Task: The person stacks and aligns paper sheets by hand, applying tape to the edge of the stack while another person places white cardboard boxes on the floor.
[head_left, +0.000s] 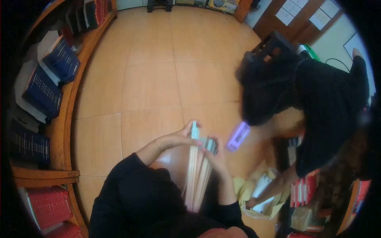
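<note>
Upright in front of my body are several slim books (193,170), seen from their page edges and standing close together. My left hand (178,139) wraps around the top of the left ones, fingers over the pale green end. My right hand (216,156) grips the others, which have a greyish top end, from the right side. A narrow gap shows between the two groups near the top. Their lower ends reach down to my dark clothing, and the titles cannot be read.
A purple plastic item (238,137) lies on the tiled floor (151,87). To the right, a person in black (325,115) bends over, one hand at an opened paper package (264,188). Red books (305,188) stand beside them. A wooden bookshelf (73,107) with blue volumes (43,91) runs along the left.
</note>
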`<state>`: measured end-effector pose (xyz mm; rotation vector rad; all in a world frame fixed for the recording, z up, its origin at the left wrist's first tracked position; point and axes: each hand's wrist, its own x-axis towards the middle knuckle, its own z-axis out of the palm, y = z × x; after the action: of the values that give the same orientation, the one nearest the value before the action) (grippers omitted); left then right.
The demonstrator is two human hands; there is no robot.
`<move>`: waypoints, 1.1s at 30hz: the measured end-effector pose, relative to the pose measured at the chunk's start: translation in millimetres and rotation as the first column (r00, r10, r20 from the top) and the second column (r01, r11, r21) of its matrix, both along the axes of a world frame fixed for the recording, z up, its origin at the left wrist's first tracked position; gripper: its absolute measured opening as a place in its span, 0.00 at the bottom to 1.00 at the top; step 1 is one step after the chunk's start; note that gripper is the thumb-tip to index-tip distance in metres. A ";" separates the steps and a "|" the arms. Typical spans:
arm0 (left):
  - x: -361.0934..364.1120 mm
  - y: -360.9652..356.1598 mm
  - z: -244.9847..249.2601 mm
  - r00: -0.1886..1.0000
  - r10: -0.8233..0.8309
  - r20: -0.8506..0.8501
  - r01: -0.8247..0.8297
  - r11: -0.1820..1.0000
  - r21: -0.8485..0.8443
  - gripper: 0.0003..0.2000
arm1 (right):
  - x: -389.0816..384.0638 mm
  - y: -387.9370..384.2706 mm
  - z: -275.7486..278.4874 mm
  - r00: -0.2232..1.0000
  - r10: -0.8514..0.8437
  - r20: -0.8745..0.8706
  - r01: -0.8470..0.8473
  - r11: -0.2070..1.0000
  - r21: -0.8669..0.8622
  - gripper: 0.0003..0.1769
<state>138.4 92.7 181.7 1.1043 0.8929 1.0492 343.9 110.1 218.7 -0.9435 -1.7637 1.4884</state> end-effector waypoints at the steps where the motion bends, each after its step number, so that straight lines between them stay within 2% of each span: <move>1: -0.1 0.0 0.0 1.000 0.005 -0.002 -0.005 1.000 0.002 0.41 | 1.6 1.6 -10.0 1.000 -0.010 0.005 0.010 0.999 0.035 0.22; 5: -0.1 1.0 -0.6 1.000 0.008 0.023 -0.007 1.000 -0.009 0.40 | 2.3 3.7 -15.0 0.996 -0.022 0.090 0.004 0.981 0.196 0.20; 11: 0.4 -0.4 -1.8 0.999 0.002 0.040 -0.001 1.000 -0.027 0.40 | 0.6 2.0 -16.9 0.994 -0.007 0.110 -0.010 0.988 0.155 0.24; 14: -0.8 -0.5 -3.2 1.000 -0.009 0.029 0.009 1.000 -0.026 0.41 | -0.8 -0.4 -17.5 0.998 -0.005 0.068 0.003 0.999 0.032 0.25; 33: -2.2 -2.4 1.8 1.000 -0.010 -0.022 0.009 1.000 -0.019 0.43 | 2.4 0.2 -14.1 0.995 0.036 0.089 -0.035 0.999 -0.016 0.23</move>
<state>136.2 90.3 183.5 1.1048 0.9124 1.0206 346.3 110.3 204.6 -1.0048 -1.8441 1.5046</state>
